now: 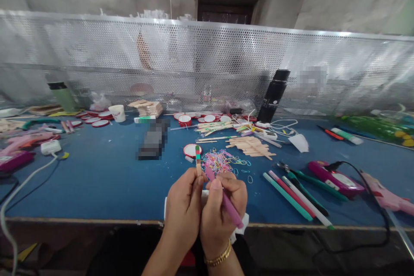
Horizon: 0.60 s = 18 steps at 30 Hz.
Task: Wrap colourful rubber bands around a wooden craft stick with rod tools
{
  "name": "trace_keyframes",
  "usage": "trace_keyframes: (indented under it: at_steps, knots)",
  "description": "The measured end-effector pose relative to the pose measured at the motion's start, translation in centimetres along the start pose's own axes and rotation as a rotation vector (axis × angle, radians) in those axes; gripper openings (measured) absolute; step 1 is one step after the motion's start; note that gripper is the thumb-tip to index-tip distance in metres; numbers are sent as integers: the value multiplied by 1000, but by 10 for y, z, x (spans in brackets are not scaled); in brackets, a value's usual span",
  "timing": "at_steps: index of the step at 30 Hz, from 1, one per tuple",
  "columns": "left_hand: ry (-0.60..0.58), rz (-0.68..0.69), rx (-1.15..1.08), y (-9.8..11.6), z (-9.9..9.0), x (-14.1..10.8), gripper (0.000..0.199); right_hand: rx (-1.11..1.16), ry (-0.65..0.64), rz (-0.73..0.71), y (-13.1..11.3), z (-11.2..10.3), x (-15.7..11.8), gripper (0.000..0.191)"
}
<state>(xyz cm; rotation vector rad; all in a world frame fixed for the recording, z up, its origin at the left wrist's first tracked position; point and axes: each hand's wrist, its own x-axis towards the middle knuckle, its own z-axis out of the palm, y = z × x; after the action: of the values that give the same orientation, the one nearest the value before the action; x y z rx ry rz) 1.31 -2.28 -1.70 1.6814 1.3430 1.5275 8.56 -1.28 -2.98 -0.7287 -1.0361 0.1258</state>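
Near the table's front edge, my left hand [186, 205] pinches a wooden craft stick [198, 161] upright; its upper end has green, red and teal bands. Close beside it on the right, my right hand [223, 207] grips a purple marker [231, 209], its upper end near the stick's lower part. Whether the marker touches the stick cannot be made out. Just beyond the hands lies a heap of small colourful rubber bands [220, 160]. A round white piece with a red rim [190, 151] rests behind the stick. White tissue [241, 226] shows beneath my hands.
Bare sticks [250, 145] lie behind the bands. Markers [287, 196], green-handled pliers [304, 185], a magenta device [336, 179] and a pink glue gun [388, 194] are at right. A black bottle [273, 97], a paper cup [117, 113] and a white cable [27, 183] are farther out.
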Motion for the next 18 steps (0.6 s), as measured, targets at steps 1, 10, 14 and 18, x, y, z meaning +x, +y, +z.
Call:
trace_keyframes:
  at_steps: [1, 10, 14, 18]
  knots:
    - [-2, 3, 2, 0, 0, -1, 38, 5, 5, 4, 1, 0, -1, 13]
    - [-7, 13, 28, -3, 1, -4, 39, -95, -26, -3, 1, -3, 1, 9]
    - [-18, 31, 49, 0, 1, -2, 36, -85, 65, 77, 2, -1, -1, 7]
    - [-7, 51, 66, 2, 1, -2, 36, -39, 102, 118, 2, -1, -1, 18]
